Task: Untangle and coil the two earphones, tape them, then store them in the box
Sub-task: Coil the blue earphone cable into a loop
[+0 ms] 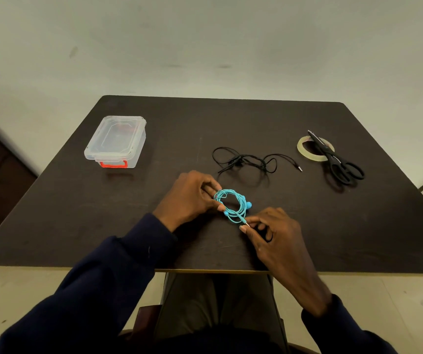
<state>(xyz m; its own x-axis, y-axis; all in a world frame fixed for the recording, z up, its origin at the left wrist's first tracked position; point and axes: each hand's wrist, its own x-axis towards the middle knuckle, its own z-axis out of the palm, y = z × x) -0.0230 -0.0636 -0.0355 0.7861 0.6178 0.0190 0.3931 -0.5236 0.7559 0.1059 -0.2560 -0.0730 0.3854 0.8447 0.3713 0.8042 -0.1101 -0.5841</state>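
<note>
Two pinches on the turquoise coiled earphone cable [233,203]: left hand [192,195] holds the loop, right hand [274,231] its lower-right plug tail.

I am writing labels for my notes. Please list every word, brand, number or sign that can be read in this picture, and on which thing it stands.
No text can be read in this view.
scissors: faint pale marks near the pivot, too small and blurred to read.
clear box, tape roll, blue earphone, black earphone: no print shows.
</note>
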